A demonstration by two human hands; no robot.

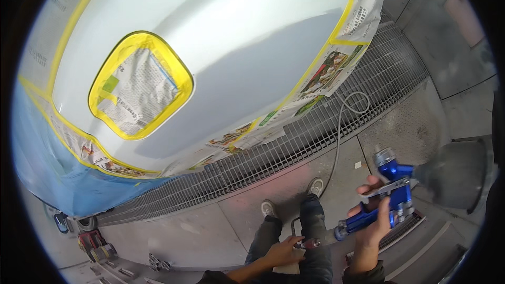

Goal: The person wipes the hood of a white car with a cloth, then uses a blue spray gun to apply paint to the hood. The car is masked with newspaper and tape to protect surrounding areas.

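Note:
In my right hand point(380, 223) is a blue spray gun point(402, 200), its fingers wrapped round the handle and trigger. A large dark cup point(456, 174) is fixed to the gun and sticks out to the right. My left hand point(286, 251) is closed on an air hose coupler point(310, 243) with a reddish part, just left of the gun's handle end. Whether coupler and handle touch I cannot tell. Something pale point(288, 268) hangs below my left hand. Ahead is a pale car body panel point(252, 68) with a grey patch, apart from both hands.
Yellow tape point(185, 81) and newspaper point(138, 92) cover a rounded recess in the panel; more newspaper point(329, 71) edges it. Blue sheeting point(68, 163) hangs at left. A grey hose point(336, 160) crosses the floor grating point(294, 139). A red-and-black object point(94, 244) stands lower left.

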